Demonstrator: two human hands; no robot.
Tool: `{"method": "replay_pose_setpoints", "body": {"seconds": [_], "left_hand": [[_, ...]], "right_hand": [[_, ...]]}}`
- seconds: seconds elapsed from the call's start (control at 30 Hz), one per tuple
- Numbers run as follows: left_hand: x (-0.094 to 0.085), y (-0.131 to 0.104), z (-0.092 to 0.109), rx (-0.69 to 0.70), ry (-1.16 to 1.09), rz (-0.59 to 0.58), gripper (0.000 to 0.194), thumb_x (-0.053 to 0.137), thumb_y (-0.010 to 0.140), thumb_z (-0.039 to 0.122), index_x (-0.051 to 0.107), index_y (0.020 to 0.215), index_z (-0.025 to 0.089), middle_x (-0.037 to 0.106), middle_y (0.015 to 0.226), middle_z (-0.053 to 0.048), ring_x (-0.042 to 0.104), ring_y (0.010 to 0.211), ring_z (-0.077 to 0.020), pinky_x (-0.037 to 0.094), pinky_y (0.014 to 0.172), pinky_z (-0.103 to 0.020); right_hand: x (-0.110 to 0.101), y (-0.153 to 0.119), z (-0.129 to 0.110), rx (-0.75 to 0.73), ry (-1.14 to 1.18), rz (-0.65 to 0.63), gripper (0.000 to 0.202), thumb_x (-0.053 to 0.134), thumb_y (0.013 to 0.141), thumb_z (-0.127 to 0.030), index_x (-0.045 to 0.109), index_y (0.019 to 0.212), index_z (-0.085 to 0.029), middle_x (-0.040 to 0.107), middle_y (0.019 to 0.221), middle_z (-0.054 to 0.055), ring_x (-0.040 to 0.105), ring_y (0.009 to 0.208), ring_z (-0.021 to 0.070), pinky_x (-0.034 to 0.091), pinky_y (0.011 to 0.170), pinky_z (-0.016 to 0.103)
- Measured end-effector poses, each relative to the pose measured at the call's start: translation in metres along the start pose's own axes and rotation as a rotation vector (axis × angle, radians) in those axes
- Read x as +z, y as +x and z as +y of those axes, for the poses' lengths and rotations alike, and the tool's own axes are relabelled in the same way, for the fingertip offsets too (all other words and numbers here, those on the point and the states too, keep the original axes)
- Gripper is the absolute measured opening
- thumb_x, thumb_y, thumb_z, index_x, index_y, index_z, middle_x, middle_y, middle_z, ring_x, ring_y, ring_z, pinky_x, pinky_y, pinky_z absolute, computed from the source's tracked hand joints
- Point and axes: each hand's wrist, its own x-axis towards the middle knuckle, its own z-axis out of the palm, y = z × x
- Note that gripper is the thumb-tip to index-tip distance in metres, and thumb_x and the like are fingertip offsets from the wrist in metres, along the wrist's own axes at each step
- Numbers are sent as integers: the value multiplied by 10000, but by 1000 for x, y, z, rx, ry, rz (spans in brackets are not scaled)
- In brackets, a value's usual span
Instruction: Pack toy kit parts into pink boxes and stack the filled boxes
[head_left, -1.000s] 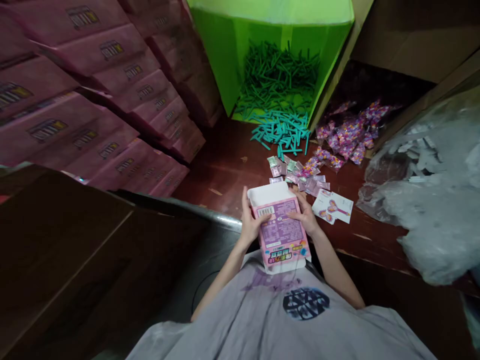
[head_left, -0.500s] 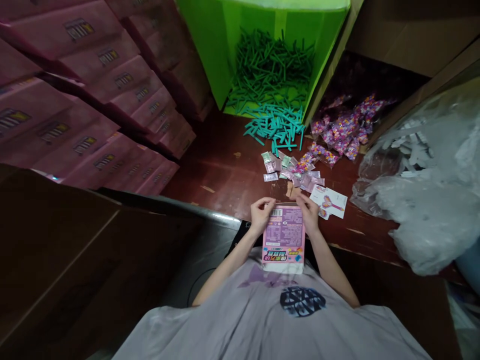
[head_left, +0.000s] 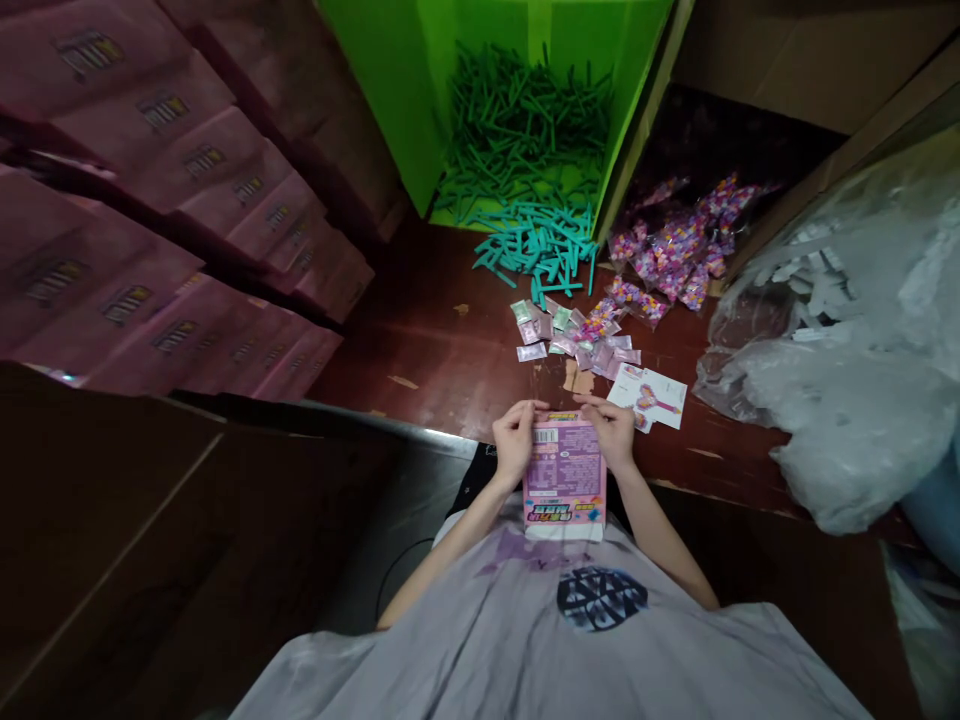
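Note:
A pink and purple printed box (head_left: pixel 564 470) lies against my front at the table's edge, its white flap (head_left: pixel 564 532) toward my shirt. My left hand (head_left: pixel 514 438) is closed on the box's far left corner. At the far right corner, my right hand (head_left: pixel 611 430) grips it with fingers bent over the end. Just beyond my hands are printed cards (head_left: pixel 660 397) and a pile of small pink and green sachets (head_left: pixel 540 325). Small bags of colourful beads (head_left: pixel 634 298) lie among and behind the sachets.
Teal sticks (head_left: pixel 536 245) spill from a bright green bin (head_left: pixel 409 110) at the back. Right of it, a cardboard box (head_left: pixel 757 60) holds more bead bags. A clear plastic bag (head_left: pixel 832 440) of white pieces stands at the right. Stacked pink boxes (head_left: pixel 225 215) fill the left.
The far end of the box has folded over, so a printed strip now shows there. My right fingers have moved inward over that end. The view has shifted slightly.

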Motion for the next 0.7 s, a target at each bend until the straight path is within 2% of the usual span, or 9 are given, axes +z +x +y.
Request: {"method": "replay_pose_setpoints", "body": {"seconds": [0.1,0.17,0.23,0.3,0.4,0.47,0.57,0.63,0.7], "left_hand": [[-5,-14,8,31,199,16,561,419,897,654,666,990,158,702,944,-98,658,866,-200,505,788,-317],[-13,-12,29,145,251,-65,723,222,915,705,657,1058,146,698,919,-114,654,834,-201,501,745,-308],[-19,0,63,368,315,-197,880,54,885,727,676,1067,131,696,895,-131,652,834,-208,493,728,-309],[-18,18,98,646,486,-300,920,43,857,746,686,1107,137,698,906,-130,645,841,-213,478,723,-316],[6,35,123,984,783,-559,753,235,895,709,738,984,155,703,804,-107,625,755,-203,442,667,-311],[33,29,109,1078,912,-807,604,388,934,600,741,750,146,671,640,-97,606,641,-191,413,608,-298],[67,-6,56,1072,986,-1123,450,547,918,358,674,539,150,608,481,-91,547,473,-165,344,508,-282],[79,-38,18,1084,937,-1296,338,667,804,259,639,479,172,603,457,-76,505,407,-153,279,438,-278],[83,-68,-8,1115,855,-1431,309,744,686,205,587,419,189,588,431,-51,479,383,-144,233,394,-275]], "right_hand": [[-38,16,8,-54,-92,83,377,561,860,-537,725,820,-200,732,1037,99,679,967,253,530,887,429],[-79,32,16,-124,-322,141,484,637,792,-584,702,1055,-183,691,1144,128,627,1067,283,484,959,470],[-120,46,25,-180,-651,101,737,759,623,-652,670,1147,-142,649,1192,175,557,1141,344,408,1029,528],[-148,54,33,-189,-852,45,826,762,559,-717,676,1123,-120,648,1132,190,552,1097,355,399,1017,535],[-159,54,40,-198,-962,50,808,710,582,-772,686,1081,-137,643,1051,161,560,1017,321,431,964,485],[-154,48,41,-216,-984,110,809,685,599,-787,685,1092,-146,636,1081,154,547,1030,318,432,957,461],[-146,39,42,-232,-985,160,740,623,664,-795,717,1014,-150,642,1124,151,541,1054,318,417,969,449],[-145,35,43,-221,-969,166,724,604,689,-790,720,1001,-147,656,1099,148,554,1029,309,420,959,446],[-147,35,43,-201,-967,173,783,623,670,-789,690,1092,-133,646,1123,161,551,1034,312,421,951,452]]}}
